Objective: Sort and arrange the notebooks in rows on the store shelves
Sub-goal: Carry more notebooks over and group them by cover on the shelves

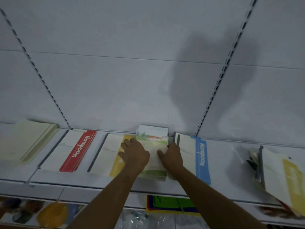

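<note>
A stack of notebooks with a painted landscape cover (153,138) lies on the white shelf (99,184), near its middle. My left hand (134,155) holds the stack's left edge with bent fingers and partly covers the yellow-banded notebook stack (115,162) beside it. The stack's right edge is gripped by my right hand (171,157), thumb on the cover, next to the blue-banded notebook stack (201,156). Further left lie a red-banded notebook stack (77,151) and a pale green stack (28,139).
At the far right another yellow-banded stack (290,179) overhangs the shelf's front edge, with dark blurred items (252,162) next to it. The lower shelf holds coloured paper sheets (171,204) and a yellow object (52,214). Slotted uprights (214,90) run up the white back wall.
</note>
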Motion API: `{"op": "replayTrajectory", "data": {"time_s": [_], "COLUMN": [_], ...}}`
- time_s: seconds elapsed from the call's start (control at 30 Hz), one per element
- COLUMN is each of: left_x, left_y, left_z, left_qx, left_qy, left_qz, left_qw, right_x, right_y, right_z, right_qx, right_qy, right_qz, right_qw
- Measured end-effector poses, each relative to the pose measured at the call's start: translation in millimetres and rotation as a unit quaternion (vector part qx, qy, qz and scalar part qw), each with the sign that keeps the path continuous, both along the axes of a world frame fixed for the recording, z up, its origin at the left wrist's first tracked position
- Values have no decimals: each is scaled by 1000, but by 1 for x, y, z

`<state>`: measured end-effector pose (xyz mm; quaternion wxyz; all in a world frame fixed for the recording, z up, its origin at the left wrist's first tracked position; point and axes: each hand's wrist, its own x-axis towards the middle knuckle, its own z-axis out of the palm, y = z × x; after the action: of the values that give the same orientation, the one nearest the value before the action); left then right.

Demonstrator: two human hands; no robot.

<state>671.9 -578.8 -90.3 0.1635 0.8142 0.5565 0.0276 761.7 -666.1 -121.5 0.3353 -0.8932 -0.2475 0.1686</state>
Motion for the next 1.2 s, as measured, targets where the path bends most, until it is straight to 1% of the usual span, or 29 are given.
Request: {"op": "replayTrajectory", "data": {"time_s": [0.07, 0.13, 0.23, 0.3, 0.37, 0.4, 0.47, 0.57, 0.67, 0.73, 0.83, 0.9, 0.97, 1.07, 1.13, 1.2], "left_x": [13, 35, 77, 106, 132, 146, 171, 205, 230, 241, 252, 257, 259, 253, 243, 230], "left_y": [-11, -29, -69, -103, -140, -159, -198, -251, -289, -306, -324, -332, -338, -346, -346, -336], "left_z": [6, 12, 16, 14, 10, 7, 4, -1, -12, -20, -24, -25, -26, -23, -16, -5], "left_qx": [52, 69, 43, 4, -50, -69, -91, -127, -169, -177, -132, -123, -181, -279, -288, -255], "left_qy": [-9, -47, -108, -168, -213, -221, -213, -160, -113, -95, -86, -89, -110, -164, -216, -259], "left_qz": [-29, -69, -139, -193, -235, -253, -289, -328, -329, -321, -284, -267, -269, -279, -262, -240], "left_qw": [998, 994, 983, 967, 947, 939, 929, 922, 922, 925, 946, 952, 940, 904, 895, 900], "right_x": [8, 23, 59, 88, 118, 133, 160, 192, 207, 213, 221, 223, 225, 228, 228, 228], "right_y": [-9, -24, -67, -108, -152, -176, -223, -290, -342, -364, -379, -379, -378, -378, -373, -358], "right_z": [7, 17, 33, 41, 45, 43, 39, 26, 13, 5, -3, -5, -7, -8, -3, 9], "right_qx": [38, 69, 98, 120, 112, 102, 64, -23, -106, -138, -138, -125, -108, -107, -119, -87], "right_qy": [4, 12, 2, -14, -34, -39, -42, -33, -15, -6, -9, -11, -8, -14, -41, -57], "right_qz": [-6, -20, -62, -105, -155, -180, -226, -273, -295, -297, -286, -278, -290, -314, -303, -280], "right_qw": [999, 997, 993, 987, 981, 978, 971, 961, 949, 945, 948, 952, 951, 943, 945, 954]}}
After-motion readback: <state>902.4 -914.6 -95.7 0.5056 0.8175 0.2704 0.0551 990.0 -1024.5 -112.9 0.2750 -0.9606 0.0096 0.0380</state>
